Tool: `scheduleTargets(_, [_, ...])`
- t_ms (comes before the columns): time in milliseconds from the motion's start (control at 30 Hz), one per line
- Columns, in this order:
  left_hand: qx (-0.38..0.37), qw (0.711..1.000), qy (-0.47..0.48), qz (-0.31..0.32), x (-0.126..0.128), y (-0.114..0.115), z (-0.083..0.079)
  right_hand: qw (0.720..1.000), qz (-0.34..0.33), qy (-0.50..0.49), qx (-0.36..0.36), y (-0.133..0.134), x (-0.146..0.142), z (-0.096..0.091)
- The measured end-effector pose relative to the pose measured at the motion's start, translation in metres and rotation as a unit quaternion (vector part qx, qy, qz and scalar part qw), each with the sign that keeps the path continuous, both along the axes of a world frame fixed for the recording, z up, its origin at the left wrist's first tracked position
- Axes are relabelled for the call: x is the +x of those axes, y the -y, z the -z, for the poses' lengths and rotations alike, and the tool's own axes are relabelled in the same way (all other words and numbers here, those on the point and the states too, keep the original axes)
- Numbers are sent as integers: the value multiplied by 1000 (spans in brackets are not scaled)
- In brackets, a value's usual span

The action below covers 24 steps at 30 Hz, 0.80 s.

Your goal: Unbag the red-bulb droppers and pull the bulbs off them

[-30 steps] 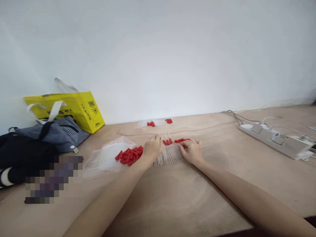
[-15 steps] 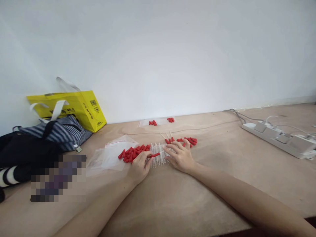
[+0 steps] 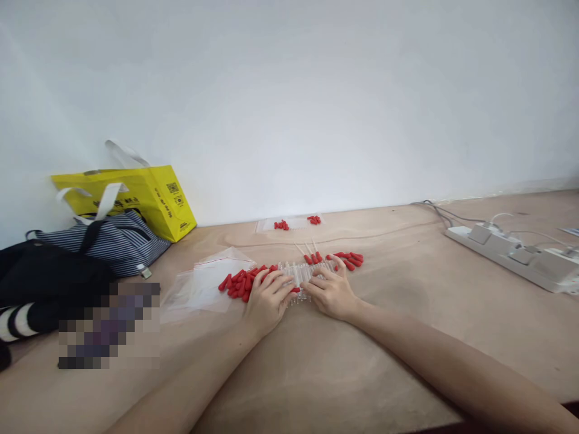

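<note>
My left hand (image 3: 268, 301) is closed with thumb and fingers on a red handle piece (image 3: 295, 290), whose end shows past the fingertips. My right hand (image 3: 333, 293) faces it, its thumb and forefinger pinched close to the red end; the thin pale rod there is mostly hidden by the fingers. Beneath and between the hands lies a row of clear, thin tubes or rods (image 3: 296, 274). Left of them is a heap of red handle pieces (image 3: 239, 283), partly behind my left hand. Beyond my right hand lie several red-handled sticks (image 3: 312, 258) with pale shafts, and more red pieces (image 3: 353, 259).
Clear plastic bags (image 3: 212, 277) lie at the left of the red heap. A further bag with red pieces (image 3: 281, 225) is by the wall. A yellow bag (image 3: 158, 205), a striped bag (image 3: 122, 241) and dark cloth fill the left. A white power strip (image 3: 511, 256) stands at the right.
My left hand has moved right, bringing the red handle piece close to my right hand. The gap with the pale rod between them has closed. The view has shifted slightly.
</note>
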<state>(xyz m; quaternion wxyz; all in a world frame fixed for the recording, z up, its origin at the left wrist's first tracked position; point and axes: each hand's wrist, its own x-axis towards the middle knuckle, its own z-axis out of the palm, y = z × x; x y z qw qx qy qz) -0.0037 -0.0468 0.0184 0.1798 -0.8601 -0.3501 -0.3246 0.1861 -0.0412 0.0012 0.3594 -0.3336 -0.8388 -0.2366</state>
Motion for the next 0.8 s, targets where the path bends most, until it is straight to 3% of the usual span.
scheduleTargets(633, [68, 997, 13, 45, 2, 6, 1, 996, -59, -48, 40, 6, 0, -4])
scheduleTargets(800, [66, 997, 29, 29, -10, 5, -2, 997, -42, -58, 3, 0, 17, -1])
